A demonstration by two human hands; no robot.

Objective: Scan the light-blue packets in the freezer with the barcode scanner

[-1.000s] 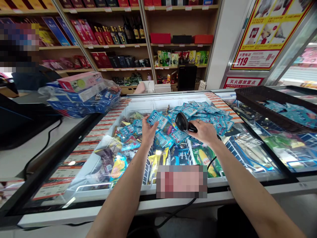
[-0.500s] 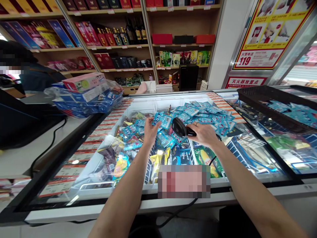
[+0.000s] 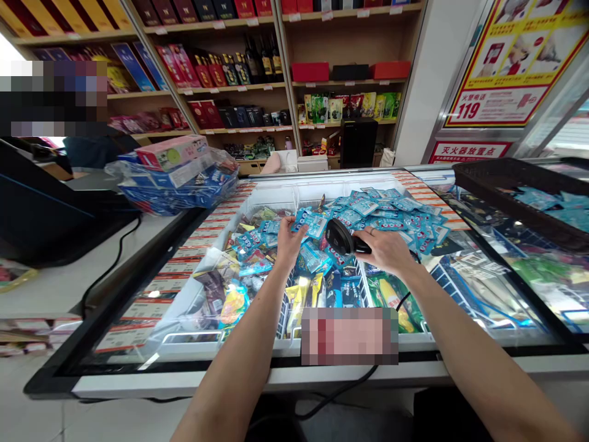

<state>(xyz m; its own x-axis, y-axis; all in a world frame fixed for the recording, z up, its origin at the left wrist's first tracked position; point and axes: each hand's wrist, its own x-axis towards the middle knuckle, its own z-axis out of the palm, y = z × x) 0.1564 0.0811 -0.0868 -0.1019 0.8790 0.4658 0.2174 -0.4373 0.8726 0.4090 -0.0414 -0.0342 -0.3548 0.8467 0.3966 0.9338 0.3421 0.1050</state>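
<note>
My left hand [image 3: 289,244] pinches the edge of a small blue packet [image 3: 315,224], its printed face turned up. My right hand [image 3: 389,250] is wrapped round the handle of a black barcode scanner [image 3: 339,237], whose head points left beside that packet. Under and behind both hands, a heap of similar blue packets [image 3: 381,212] lies on the glass top of a chest freezer [image 3: 184,382]. A smaller scatter of blue packets [image 3: 251,242] is to the left of my left hand. The scanner's cable runs down past my right forearm.
A dark basket [image 3: 488,178] with more blue packets stands on the right. At the back left, plastic-wrapped blue boxes [image 3: 179,178] sit by a black monitor [image 3: 41,202] and a person, partly seen. Frozen goods show through the glass. Stocked shelves [image 3: 239,89] line the back wall.
The view has turned slightly left, so everything sits further right. Both hands keep their holds on the packet and the scanner, with little movement between them.
</note>
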